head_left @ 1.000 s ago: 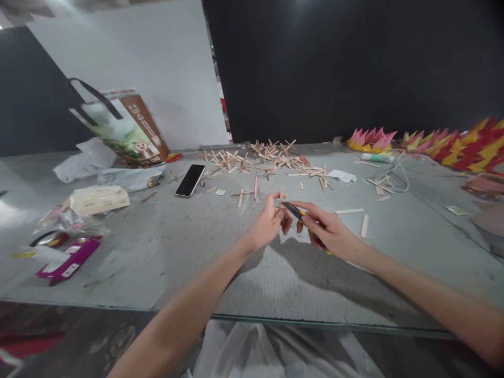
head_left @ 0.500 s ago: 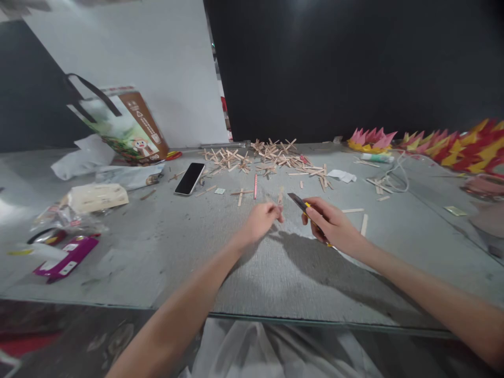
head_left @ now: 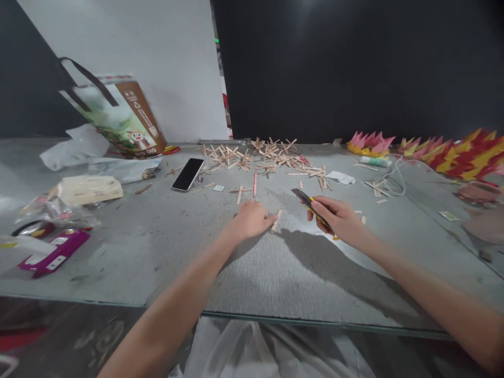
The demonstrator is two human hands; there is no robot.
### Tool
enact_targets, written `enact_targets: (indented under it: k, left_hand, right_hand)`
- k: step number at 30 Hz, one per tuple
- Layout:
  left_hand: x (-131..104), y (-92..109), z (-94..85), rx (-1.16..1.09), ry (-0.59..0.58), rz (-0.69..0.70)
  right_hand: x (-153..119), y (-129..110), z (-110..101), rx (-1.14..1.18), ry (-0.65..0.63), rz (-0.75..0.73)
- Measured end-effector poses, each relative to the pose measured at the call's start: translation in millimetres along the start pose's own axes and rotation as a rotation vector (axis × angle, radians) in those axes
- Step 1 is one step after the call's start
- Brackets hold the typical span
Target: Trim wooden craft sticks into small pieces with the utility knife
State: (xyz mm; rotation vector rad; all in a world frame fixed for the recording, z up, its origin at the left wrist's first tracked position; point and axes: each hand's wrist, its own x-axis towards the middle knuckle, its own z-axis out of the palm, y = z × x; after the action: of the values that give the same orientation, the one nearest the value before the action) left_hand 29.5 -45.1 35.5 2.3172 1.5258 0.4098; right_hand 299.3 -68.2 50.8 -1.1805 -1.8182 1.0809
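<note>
My left hand (head_left: 254,218) is low over the grey tabletop, its fingers closed on a short flat wooden stick (head_left: 276,220) that slants on the table surface. To the right, my right hand (head_left: 344,220) grips a black and yellow utility knife (head_left: 313,206), its dark blade pointing up and left, apart from the stick. Just beyond my left hand lie two crossed wooden sticks (head_left: 239,194) and a red-and-white striped stick (head_left: 255,185). Farther back is a pile of star-shaped wooden stick pieces (head_left: 271,155).
A phone (head_left: 188,175) lies left of the pile, with a carrier bag (head_left: 129,118) behind it. Plastic packaging (head_left: 90,188) and a purple packet (head_left: 57,253) are at the left. Pink, yellow and red folded paper (head_left: 444,152), a glue tube (head_left: 375,161) and a white cable (head_left: 397,181) are at the right.
My left hand has brought the wooden stick down toward me, and it now slants on the tabletop. My right hand, still holding the knife, has shifted slightly right.
</note>
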Motion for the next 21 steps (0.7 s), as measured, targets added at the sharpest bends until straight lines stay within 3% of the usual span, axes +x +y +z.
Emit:
enact_targets:
  k: [3,6,10,13,18,21]
  left_hand:
    - [3.0,-14.3,-6.8,-0.102,0.118,0.133]
    - [5.4,-23.2,-8.5,-0.169,0.030,0.238]
    - [7.1,-23.8,-1.6,-0.145,-0.123,0.233]
    - [8.1,-22.2,3.1,-0.144,-0.165,0.205]
    - [8.2,-20.7,2.1,-0.105,-0.182,0.176]
    - [7.4,-20.0,0.9,-0.096,-0.197,0.164]
  right_hand:
    - [-1.1,-9.5,-8.4,-0.035,-0.006,-0.018]
    - [1.6,-18.5,-21.0,-0.100,-0.045,0.007]
    - [10.4,-32.7,-43.3,-0.297,-0.367,0.004]
    - [20.6,-44.3,-53.7,-0.436,-0.502,-0.058]
    - [43.6,-48.3,-46.4,-0.740,-0.527,-0.237]
    - [56.0,-39.8,-37.4,-0.737,-0.560,-0.310]
